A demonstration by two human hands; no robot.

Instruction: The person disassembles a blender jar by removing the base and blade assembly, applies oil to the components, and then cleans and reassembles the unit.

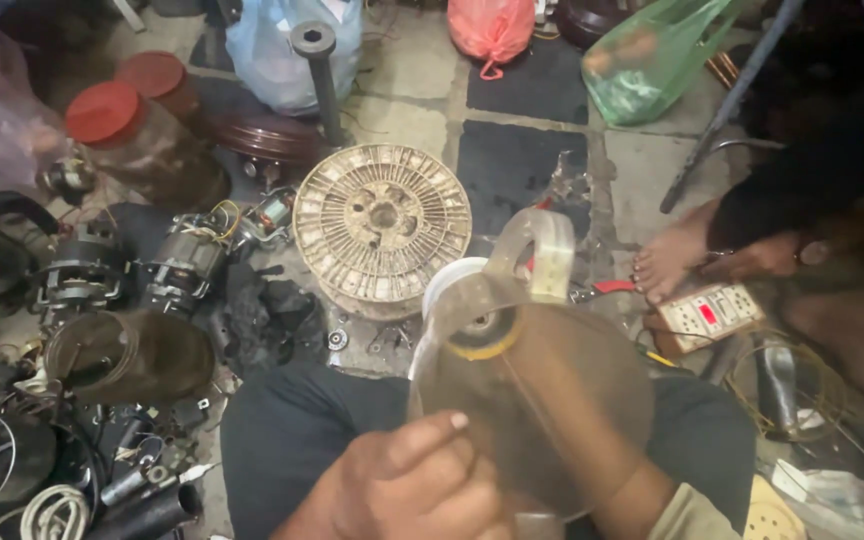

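Head view: the left hand clamps the rim of a clear plastic jar, held over the lap; the right hand is inside it, grip unseen. A round fan grille lies on the floor ahead, motors left. The jar is still in hand.

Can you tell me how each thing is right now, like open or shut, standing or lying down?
Clear plastic blender jar: held up, base toward the camera, right arm reaching inside.
Left hand: gripping the jar's rim.
Right hand: hidden inside the jar.
Red-lidded jars: lids on, upright.
Round ribbed fan disc: lying flat on the floor.
Electric motors: bare, lying on their sides.
Orange bag: tied shut.
Power strip: on the floor.
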